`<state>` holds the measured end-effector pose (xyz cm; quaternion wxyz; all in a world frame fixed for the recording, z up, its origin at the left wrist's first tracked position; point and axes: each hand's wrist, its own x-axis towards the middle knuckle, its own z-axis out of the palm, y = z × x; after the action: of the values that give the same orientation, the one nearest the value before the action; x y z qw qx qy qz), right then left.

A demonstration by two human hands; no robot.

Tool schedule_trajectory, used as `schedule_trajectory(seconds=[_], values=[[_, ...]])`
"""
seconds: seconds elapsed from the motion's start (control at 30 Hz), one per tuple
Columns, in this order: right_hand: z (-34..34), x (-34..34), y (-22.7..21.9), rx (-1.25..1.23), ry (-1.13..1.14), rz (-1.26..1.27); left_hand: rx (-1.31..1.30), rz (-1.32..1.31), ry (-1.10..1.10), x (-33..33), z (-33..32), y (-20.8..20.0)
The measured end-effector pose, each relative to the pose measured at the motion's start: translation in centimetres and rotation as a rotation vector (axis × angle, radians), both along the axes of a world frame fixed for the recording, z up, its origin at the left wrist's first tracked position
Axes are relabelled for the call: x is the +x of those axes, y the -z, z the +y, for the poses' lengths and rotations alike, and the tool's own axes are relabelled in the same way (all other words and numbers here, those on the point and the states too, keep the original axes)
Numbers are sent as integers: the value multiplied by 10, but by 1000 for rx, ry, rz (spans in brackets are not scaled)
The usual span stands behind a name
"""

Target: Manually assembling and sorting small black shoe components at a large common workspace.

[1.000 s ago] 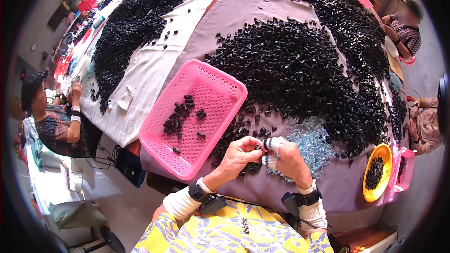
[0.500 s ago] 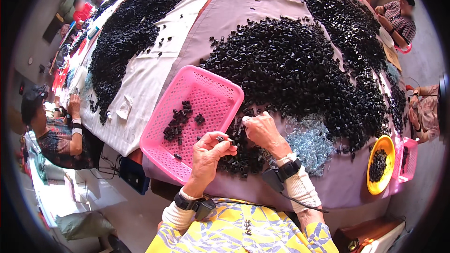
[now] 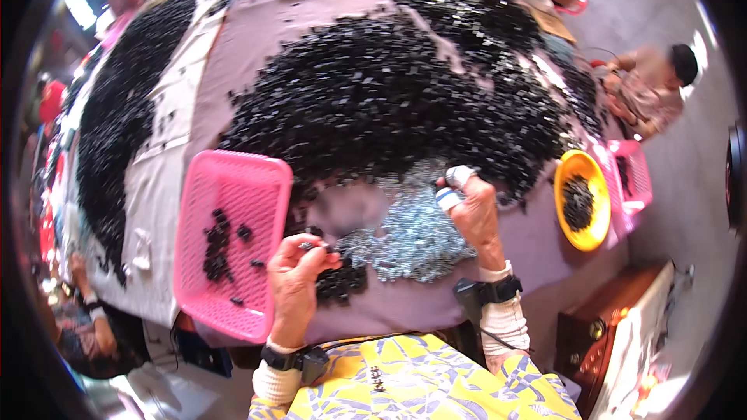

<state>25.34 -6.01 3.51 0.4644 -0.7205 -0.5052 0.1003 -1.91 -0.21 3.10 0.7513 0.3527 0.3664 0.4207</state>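
Note:
My left hand (image 3: 292, 295) is closed in a pinch around a small black plastic part (image 3: 310, 246), in front of the right side of the pink basket (image 3: 189, 241). Several black parts lie inside that basket. My right hand (image 3: 476, 222), its thumb and finger wrapped in white tape, hovers at the right edge of a heap of small clear, bluish pieces (image 3: 416, 237). Its fingers are bent together, and whatever they hold is too small and blurred to make out. Behind both hands spreads a large heap of black plastic parts (image 3: 366, 101).
To the right, a yellow bowl (image 3: 601, 225) holds dark pieces, beside another pink basket (image 3: 640, 179). A wooden cabinet (image 3: 595, 327) stands below at the right. People sit around the cloth-covered table (image 3: 412, 307); one person (image 3: 650, 93) is at the far right.
My view has swung to the right. My right hand has moved from the black heap to the clear pieces, away from my left hand, which keeps its pinch on the black part.

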Motion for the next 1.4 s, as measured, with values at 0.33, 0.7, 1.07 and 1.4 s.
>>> schedule_trajectory(seconds=[0.33, 0.7, 1.07, 1.4], values=[[-130, 148, 1, -139, 666, -255, -12, -22, 86, 26, 0, -13], [9, -90, -14, 80, -459, -35, 6, -133, 26, 31, 5, -5], [36, -105, -17, -11, -495, -192, 98, -132, -48, 28, 14, 5], [43, -91, -11, 186, -521, -257, 146, 116, -20, 23, 13, 6]])
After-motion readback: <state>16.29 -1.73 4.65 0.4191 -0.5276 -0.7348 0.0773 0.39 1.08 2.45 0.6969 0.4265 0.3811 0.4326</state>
